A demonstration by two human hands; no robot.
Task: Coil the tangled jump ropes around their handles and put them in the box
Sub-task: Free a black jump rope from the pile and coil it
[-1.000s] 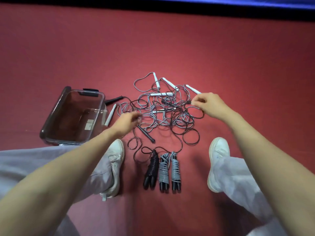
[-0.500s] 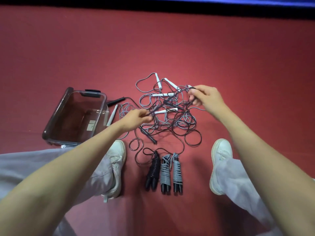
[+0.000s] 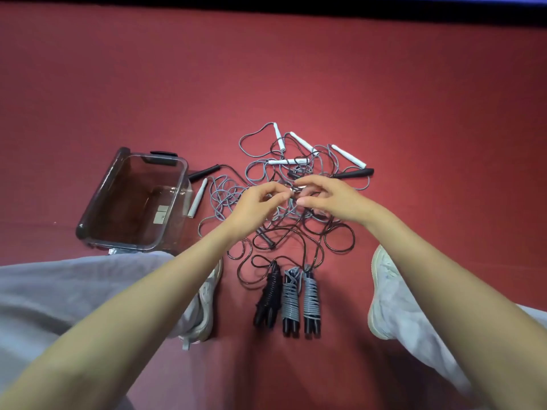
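Red floor mat, matte, with a dark strip along the far edge.

Head view:
- Clear plastic box, rectangular with rounded corners and a dark rim, sits far left with nothing in it.
- Tangle of thin grey and black cords lies mid-floor, just right of the box. Slim white handles stick out along its far side, and one more lies beside the box wall.
- Two black handles lie at the tangle's left and right edges.
- Three finished bundles lie side by side near the tangle, between white shoes. One is black and two are grey, each with its cord wound tight round paired handles.
- Left hand and right hand meet fingertip to fingertip over the tangle's middle. Each pinches a dark cord between thumb and forefinger. The right hand's other fingers are loosely spread.
- The pinched cord is raised off the pile. The rest of the tangle lies under and around both hands.

Delta vs 0.5 s ago: the hands were apart with a black cord stretched between them, and now they are together. The right black handle shows on the floor where the right hand was. Box and bundles are unchanged.
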